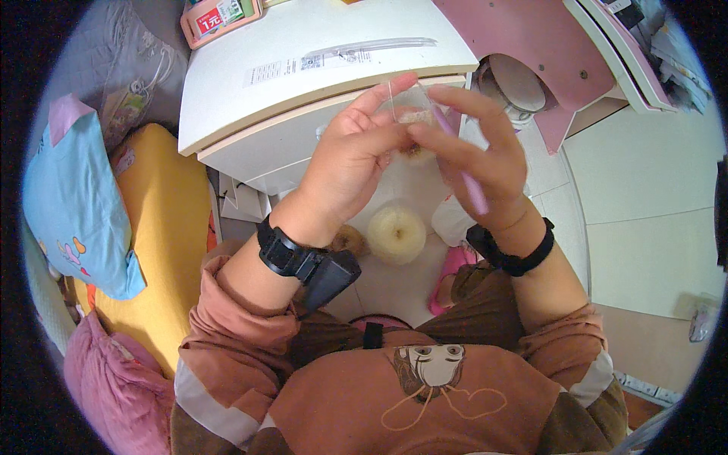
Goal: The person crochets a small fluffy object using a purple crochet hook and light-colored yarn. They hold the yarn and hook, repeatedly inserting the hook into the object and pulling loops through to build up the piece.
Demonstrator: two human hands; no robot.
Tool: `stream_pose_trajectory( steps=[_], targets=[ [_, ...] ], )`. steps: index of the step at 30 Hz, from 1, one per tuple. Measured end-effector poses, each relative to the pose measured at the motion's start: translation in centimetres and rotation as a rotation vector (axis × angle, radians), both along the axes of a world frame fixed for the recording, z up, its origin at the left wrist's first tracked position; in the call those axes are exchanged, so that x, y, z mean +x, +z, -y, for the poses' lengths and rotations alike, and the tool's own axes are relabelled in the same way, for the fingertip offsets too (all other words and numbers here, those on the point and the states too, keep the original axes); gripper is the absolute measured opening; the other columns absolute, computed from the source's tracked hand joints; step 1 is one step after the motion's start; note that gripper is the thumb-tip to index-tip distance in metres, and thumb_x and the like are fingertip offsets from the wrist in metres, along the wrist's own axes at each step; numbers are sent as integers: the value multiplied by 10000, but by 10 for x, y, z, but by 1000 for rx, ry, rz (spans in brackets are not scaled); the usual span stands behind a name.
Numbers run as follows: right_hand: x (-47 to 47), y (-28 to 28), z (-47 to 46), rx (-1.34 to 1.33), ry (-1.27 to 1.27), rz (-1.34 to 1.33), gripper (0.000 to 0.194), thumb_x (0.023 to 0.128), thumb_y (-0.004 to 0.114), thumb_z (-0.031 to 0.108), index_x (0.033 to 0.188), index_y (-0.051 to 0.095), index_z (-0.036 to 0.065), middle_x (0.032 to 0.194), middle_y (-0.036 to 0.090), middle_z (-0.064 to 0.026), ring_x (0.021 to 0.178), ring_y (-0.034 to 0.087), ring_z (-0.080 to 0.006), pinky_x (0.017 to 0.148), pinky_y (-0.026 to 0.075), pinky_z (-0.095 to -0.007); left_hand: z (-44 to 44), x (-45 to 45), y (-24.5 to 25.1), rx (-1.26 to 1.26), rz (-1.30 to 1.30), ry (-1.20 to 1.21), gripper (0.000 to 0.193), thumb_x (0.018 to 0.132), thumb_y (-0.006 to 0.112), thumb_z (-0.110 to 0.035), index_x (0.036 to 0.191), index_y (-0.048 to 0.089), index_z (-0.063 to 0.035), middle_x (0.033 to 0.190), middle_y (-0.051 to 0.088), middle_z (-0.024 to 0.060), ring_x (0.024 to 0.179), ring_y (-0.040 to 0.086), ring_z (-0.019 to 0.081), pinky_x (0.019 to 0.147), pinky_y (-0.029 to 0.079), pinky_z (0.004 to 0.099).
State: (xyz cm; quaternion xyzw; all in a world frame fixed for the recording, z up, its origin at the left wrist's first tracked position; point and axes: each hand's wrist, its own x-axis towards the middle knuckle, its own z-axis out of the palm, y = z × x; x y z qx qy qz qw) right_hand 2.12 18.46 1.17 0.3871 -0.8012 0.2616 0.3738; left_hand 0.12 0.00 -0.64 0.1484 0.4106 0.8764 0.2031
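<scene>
In front of the white cabinet, my left hand (335,159) pinches a small cream crochet piece (418,117) between thumb and fingers. A thin yarn strand (391,98) runs up to its raised index finger. My right hand (497,148) grips a lilac crochet hook (471,185), whose handle slants down across the palm. The hook's tip lies near the piece, but fingers partly hide where they meet. Below my hands, a pale yellow ball of yarn (397,234) rests on the tiled floor, with a brown ball of yarn (348,241) beside it, partly hidden by my left wrist.
A white drawer cabinet (267,108) stands ahead, bearing a pink tray (193,37). To the left are a yellow cushion (165,227), a blue pillow (79,199) and a pink cushion (114,369). A white bag (452,220) sits on the floor near a pink slipper (446,278).
</scene>
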Motion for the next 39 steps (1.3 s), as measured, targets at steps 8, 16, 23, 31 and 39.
stream_pose_trajectory(
  steps=[8,16,23,31,39],
  targets=[
    [-3,16,-28,-923,252,765,213,954,561,149,1062,581,-33,887,677,-143,755,678,-206,692,521,-276,7,-4,5,20,7,-74,585,861,546,39,1425,407,-30,1179,638,132,1010,626,154,905,470,255],
    [-1,-9,5,-517,-45,533,173,927,572,32,1077,657,22,971,696,-104,893,678,-206,793,532,-310,1,0,-3,-42,-7,7,594,841,597,54,1403,446,-63,1135,628,116,988,606,151,874,470,262],
    [-2,6,-12,-324,17,251,156,925,569,29,1058,648,10,940,696,-120,872,676,-193,767,535,-321,4,-5,-2,61,33,-97,579,875,527,28,1436,399,-32,1173,624,97,996,600,128,882,456,236],
    [-14,2,-20,-1384,371,1170,183,960,533,182,1028,606,28,834,673,-108,764,673,-214,694,531,-324,3,0,6,100,18,-117,627,877,514,54,1470,351,-70,1089,616,82,1039,584,138,916,442,236],
    [6,-10,6,-188,-88,238,147,900,569,-37,999,675,-11,1057,666,-109,938,640,-230,838,499,-293,-2,1,-5,-116,-85,6,665,861,566,59,1472,345,-85,1123,622,78,974,621,132,844,486,234]
  ],
)
